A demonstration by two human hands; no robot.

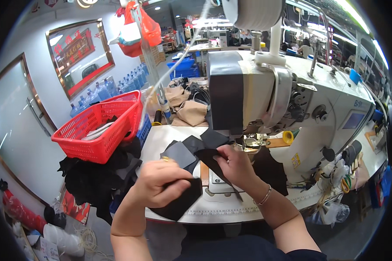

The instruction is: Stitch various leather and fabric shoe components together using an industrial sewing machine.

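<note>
My left hand (163, 185) is closed, pinching a black fabric piece (180, 205) that hangs over the front edge of the white sewing table (244, 211). Between the fingers and thumb of my right hand (237, 165) is another black fabric piece (214, 164), tilted, its narrow end pointing down toward the table. Both hands are in front of the needle area of a large white sewing machine (255, 91). Beyond them lie several overlapping dark pieces (183, 153), one with a grey face up. A larger black piece (270, 169) rests right of my right hand, partly behind it.
At the left, a red plastic basket (96, 139) stands above a heap of black fabric (100, 180). Tan pieces (191, 112) are piled behind the table. A yellow spool (287, 137) sits beside the needle area. Scissors (345, 186) and plastic bags (335, 213) are at the right edge.
</note>
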